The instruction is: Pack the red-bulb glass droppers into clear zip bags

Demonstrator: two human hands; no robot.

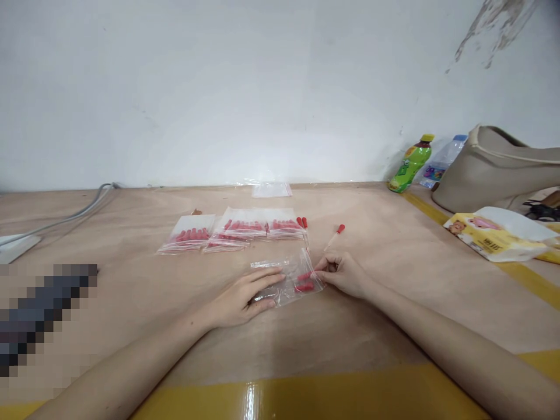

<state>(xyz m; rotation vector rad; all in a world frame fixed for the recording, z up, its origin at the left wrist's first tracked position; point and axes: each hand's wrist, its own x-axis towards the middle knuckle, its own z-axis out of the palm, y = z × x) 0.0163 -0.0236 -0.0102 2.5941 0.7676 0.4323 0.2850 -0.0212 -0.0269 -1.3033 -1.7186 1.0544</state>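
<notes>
A clear zip bag [284, 294] lies flat on the table in front of me. My left hand [242, 294] rests on its left part, fingers spread and pressing it down. Inside the bag, toward its right end, is a red rubber dropper bulb [304, 287]. At the bag's right edge my right hand [343, 273] pinches a red-bulbed dropper [307, 275]; its thin tube is hard to make out. Just beyond that hand lies a loose dropper [341, 228] with a red bulb and slim clear tube. Two more red bulbs [301, 222] sit side by side left of it.
Filled zip bags of red bulbs [192, 234] lie in a row behind my hands. Farther back is a whitish stack of bags [272, 190]. At right stand a green bottle [411, 164], a clear bottle [444, 160], a beige bag [494, 175] and a yellow tissue pack [490, 236].
</notes>
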